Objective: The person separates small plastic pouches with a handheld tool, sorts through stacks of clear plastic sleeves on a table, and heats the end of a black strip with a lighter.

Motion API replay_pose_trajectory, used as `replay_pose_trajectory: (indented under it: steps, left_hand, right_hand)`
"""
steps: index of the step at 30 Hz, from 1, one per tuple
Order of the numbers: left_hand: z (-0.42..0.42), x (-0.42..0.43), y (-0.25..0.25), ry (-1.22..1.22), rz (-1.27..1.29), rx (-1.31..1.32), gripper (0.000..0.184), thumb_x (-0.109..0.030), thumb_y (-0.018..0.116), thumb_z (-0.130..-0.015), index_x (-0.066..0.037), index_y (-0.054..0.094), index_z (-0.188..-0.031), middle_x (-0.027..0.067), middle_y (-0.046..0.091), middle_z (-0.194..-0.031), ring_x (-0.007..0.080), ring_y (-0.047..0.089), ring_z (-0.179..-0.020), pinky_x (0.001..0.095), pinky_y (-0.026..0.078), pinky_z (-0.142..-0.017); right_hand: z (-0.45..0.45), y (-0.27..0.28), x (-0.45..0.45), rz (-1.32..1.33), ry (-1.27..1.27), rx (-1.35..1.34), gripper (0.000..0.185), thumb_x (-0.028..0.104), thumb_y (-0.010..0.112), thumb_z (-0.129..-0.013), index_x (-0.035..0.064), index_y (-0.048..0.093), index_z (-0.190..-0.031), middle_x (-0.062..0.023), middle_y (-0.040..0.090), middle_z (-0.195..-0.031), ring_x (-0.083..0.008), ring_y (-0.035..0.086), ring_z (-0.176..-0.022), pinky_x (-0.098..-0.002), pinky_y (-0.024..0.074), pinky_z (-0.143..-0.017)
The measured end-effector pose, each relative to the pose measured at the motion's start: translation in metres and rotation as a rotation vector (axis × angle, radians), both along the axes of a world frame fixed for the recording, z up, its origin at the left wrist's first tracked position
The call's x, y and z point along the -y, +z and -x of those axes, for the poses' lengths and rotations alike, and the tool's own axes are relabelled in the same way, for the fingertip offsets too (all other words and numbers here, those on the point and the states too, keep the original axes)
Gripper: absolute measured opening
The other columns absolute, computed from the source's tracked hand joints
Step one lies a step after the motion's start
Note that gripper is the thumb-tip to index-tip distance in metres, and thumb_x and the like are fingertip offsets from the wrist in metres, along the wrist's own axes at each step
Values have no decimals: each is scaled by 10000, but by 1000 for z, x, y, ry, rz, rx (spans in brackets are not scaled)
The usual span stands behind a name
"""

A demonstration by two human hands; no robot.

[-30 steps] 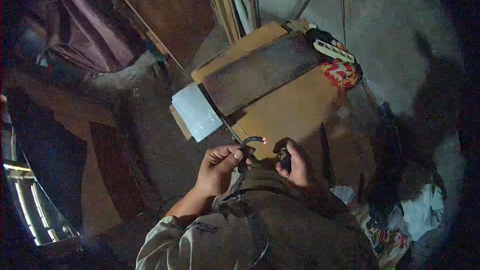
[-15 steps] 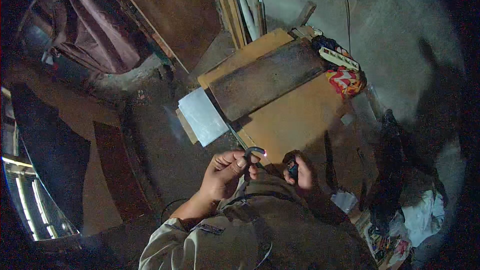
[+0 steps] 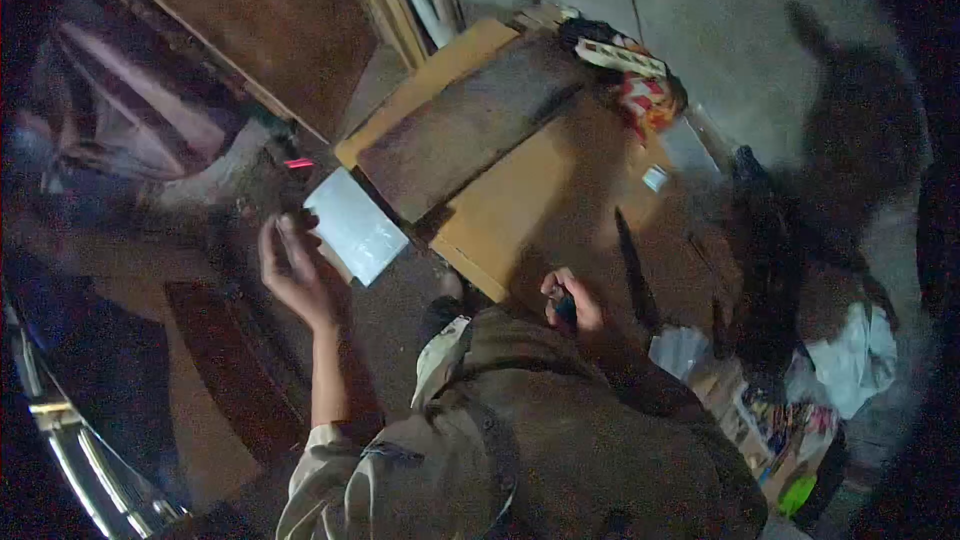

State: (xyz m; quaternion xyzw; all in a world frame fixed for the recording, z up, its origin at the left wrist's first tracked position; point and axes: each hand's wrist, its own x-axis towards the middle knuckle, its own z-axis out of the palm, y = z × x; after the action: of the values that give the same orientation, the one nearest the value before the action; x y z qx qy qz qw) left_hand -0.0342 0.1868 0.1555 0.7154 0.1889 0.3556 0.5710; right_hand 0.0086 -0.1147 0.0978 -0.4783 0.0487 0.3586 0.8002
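Note:
My left hand (image 3: 298, 275) is raised at the left, its fingertips pinched on a dark curved piece that barely shows against the dark floor. Just above those fingers glows a blurred red tip (image 3: 299, 162). Beside the hand, a white flat sheet (image 3: 358, 228) lies at the corner of the boards. My right hand (image 3: 580, 305) is curled in front of my body around a small dark object (image 3: 566, 310), mostly hidden by the fingers. It is near the front edge of a yellowish-brown board (image 3: 500, 225).
A dark panel (image 3: 470, 130) lies on the yellowish board. Behind it are a pale power strip (image 3: 620, 58) and a red-and-yellow cloth (image 3: 648, 105). Wooden poles (image 3: 385, 2) lean at the top. White plastic (image 3: 855, 360) and small items lie at the lower right.
My left hand has swung left and up, away from my right hand, and the glowing tip has moved with it. My right hand stays closed in front of my body. The view has shifted.

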Motion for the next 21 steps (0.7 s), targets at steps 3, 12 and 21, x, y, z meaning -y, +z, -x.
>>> replay_pose_trajectory:
  steps: [3, 12, 21]
  left_hand:
    - [6, -1, -14, -84, -7, -357, 285, -197, 399, -905, -3, 584, -998, 86, 611, -863, 159, 567, -827, 239, 446, -731]
    - [-14, 4, -18, -90, 380, -230, 176, -132, 534, -853, -4, 614, -943, 99, 628, -878, 205, 562, -825, 331, 425, -793]
    - [-19, -15, -63, -338, -243, -207, 222, -124, 492, -871, -2, 555, -1045, 76, 623, -872, 187, 597, -747, 302, 458, -665]
  right_hand:
    - [-1, -18, 9, 43, 55, -9, 294, 406, 428, -926, 117, 482, -949, -25, 515, -857, -81, 521, -534, -219, 362, -416]
    - [5, 29, 24, 387, -5, 157, 344, 411, 448, -906, 86, 554, -871, 25, 488, -761, -60, 492, -677, -237, 391, -575]
    - [18, 18, 58, 861, -265, 469, 349, 387, 488, -889, 51, 570, -939, -35, 555, -781, -174, 533, -697, -284, 427, -633]
